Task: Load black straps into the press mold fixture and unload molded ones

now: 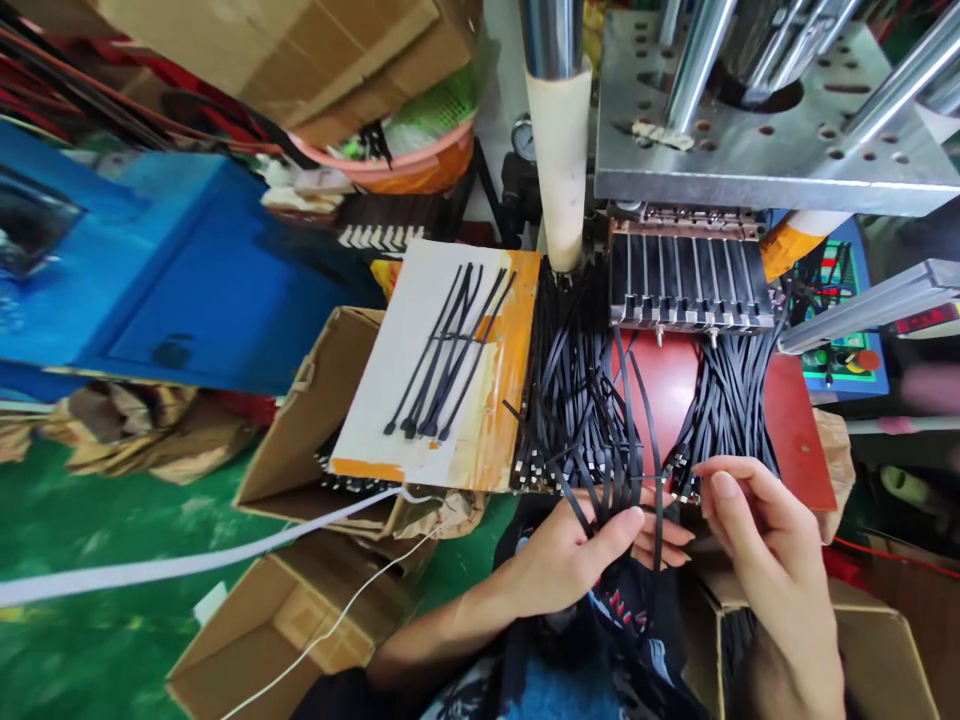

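Note:
My left hand [559, 562] is closed around a bunch of black sprue strips [616, 462], long and thin, with a narrow crossbar joining them. The strips fan upward above the thumb, and one hangs loose past the fingers. To its right, my right hand [784, 575] is raised with fingers bent and apart, and I see nothing in it. Its fingertips are close to the silver ends of a pile of flat black cables [731, 400] on a red surface [802, 430]. Another heap of black cables [570, 350] with silver ends lies just beyond my left hand.
Similar black strips [450, 350] lie on a white board [382, 370] at left. Ahead stands a press with a steel plate [750, 185], pillars and a slotted black mould [690, 275]. Cardboard boxes [292, 410] flank me; a control panel [847, 340] is at right.

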The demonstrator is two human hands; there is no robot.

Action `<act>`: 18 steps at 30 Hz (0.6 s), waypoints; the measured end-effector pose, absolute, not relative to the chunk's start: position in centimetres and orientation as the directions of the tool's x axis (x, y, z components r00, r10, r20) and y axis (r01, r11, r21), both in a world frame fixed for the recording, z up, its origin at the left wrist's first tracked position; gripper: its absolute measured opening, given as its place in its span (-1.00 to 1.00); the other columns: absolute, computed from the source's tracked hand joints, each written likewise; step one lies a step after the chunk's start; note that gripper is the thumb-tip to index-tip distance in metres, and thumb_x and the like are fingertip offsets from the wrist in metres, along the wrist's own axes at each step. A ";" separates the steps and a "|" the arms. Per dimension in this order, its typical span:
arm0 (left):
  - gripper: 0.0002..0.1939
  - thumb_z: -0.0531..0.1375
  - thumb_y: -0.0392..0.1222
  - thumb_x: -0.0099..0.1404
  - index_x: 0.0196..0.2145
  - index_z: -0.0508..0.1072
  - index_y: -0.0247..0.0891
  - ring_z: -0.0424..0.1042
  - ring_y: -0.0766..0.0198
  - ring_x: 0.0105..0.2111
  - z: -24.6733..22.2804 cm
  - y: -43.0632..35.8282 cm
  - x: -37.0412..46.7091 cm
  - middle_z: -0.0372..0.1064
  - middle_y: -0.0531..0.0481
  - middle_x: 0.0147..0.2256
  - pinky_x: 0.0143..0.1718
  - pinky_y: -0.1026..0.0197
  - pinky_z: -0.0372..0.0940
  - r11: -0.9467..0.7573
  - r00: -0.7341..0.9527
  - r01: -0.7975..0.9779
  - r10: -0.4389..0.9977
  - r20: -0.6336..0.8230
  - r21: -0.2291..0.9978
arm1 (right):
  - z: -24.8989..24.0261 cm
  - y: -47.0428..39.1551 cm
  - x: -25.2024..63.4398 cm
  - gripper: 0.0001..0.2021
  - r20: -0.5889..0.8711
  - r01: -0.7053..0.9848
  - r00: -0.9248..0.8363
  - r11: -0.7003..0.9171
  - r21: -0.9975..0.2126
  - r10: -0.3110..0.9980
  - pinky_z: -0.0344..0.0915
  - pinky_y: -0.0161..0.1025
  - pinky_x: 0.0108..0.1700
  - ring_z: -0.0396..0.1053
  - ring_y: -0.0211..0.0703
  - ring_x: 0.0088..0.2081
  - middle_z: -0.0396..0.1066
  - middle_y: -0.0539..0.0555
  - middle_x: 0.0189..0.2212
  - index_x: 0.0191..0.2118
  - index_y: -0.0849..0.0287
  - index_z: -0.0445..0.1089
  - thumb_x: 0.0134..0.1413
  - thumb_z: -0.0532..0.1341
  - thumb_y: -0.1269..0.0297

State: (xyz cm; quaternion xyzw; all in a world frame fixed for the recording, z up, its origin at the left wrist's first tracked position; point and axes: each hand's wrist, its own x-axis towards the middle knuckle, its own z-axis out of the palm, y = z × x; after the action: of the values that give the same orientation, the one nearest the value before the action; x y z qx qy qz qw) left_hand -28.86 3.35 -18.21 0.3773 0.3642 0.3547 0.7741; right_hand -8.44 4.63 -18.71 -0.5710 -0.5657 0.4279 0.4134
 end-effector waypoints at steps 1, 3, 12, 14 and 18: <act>-0.44 0.21 0.19 0.48 0.20 0.52 -0.26 0.69 0.01 -0.09 -18.2 3.3 -28.9 0.65 -0.26 -0.01 0.07 -0.03 0.55 0.470 0.486 -0.275 0.821 -0.300 0.839 | -18.9 4.9 -8.4 -0.78 -0.066 0.251 -0.031 -0.056 -0.966 0.997 0.28 -0.36 -0.47 0.35 -0.24 -0.44 0.42 -0.02 -0.43 -0.09 0.08 0.52 0.39 0.24 0.07; -0.47 0.23 0.18 0.47 0.18 0.55 -0.25 0.70 0.03 -0.12 -18.0 3.3 -29.0 0.66 -0.24 -0.05 0.06 -0.01 0.55 0.477 0.492 -0.270 0.815 -0.307 0.836 | -19.1 5.3 -8.7 -0.74 -0.129 0.169 -0.100 -0.111 -0.979 0.987 0.21 -0.37 -0.50 0.28 -0.27 -0.48 0.37 -0.03 -0.45 -0.11 0.10 0.51 0.40 0.23 0.03; -0.54 0.21 0.15 0.49 0.06 0.61 -0.27 0.70 0.09 -0.15 -17.4 3.4 -29.8 0.67 -0.21 -0.06 0.01 0.09 0.57 0.462 0.491 -0.235 0.816 -0.306 0.855 | -20.1 6.0 -10.1 -0.66 -0.205 -0.020 -0.257 -0.218 -0.976 0.944 0.05 -0.37 -0.55 0.07 -0.35 -0.56 0.24 -0.08 -0.53 -0.37 0.14 0.38 0.35 0.28 0.01; -0.55 0.20 0.14 0.51 0.07 0.59 -0.28 0.70 0.13 -0.20 -17.4 3.3 -30.0 0.68 -0.20 -0.11 -0.04 0.14 0.57 0.464 0.502 -0.264 0.815 -0.290 0.846 | -20.4 6.2 -10.1 -0.66 -0.225 -0.056 -0.280 -0.250 -0.967 0.933 0.05 -0.37 -0.54 0.09 -0.34 -0.55 0.24 -0.08 -0.53 -0.35 0.14 0.39 0.33 0.29 -0.01; -0.56 0.20 0.16 0.50 -0.04 0.56 -0.31 0.68 0.16 -0.34 -16.7 2.6 -31.9 0.68 -0.19 -0.25 -0.21 0.18 0.56 0.465 0.513 -0.276 0.811 -0.280 0.841 | -20.3 7.0 -10.5 -0.66 -0.229 -0.085 -0.413 -0.288 -0.954 0.881 0.08 -0.38 -0.53 0.12 -0.33 -0.54 0.27 -0.06 -0.50 -0.16 0.12 0.50 0.31 0.28 -0.09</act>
State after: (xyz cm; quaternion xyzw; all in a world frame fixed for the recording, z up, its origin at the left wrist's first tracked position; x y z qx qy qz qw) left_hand -31.85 2.58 -16.67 0.3826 0.3496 0.3480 0.7812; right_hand -10.54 7.05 -20.31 -0.4125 -0.4824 0.6884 0.3511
